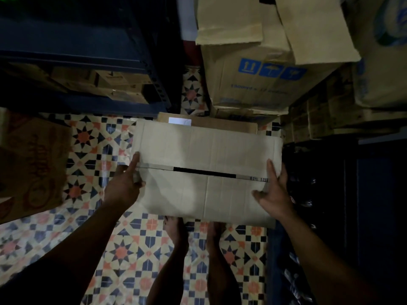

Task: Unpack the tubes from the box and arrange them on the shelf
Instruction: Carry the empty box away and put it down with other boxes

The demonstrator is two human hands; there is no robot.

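Closed tan cardboard box (204,172) with a taped centre seam was held between both hands over the patterned tiled floor (123,249); its left edge was gripped by the left hand (123,186), thumb laid on top, fingers curled round the side; its right edge was pressed by the straight, spread fingers of the right hand (274,192).

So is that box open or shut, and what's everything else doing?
box: flaps shut, dark gap along the seam, held up over the feet.
left grip: holds the box's left end, thumb curled.
right grip: fingers straight, presses the box's right end.
stacked carton: top flaps open, hanging down.
shelf: lower level stocked, too dark for more.
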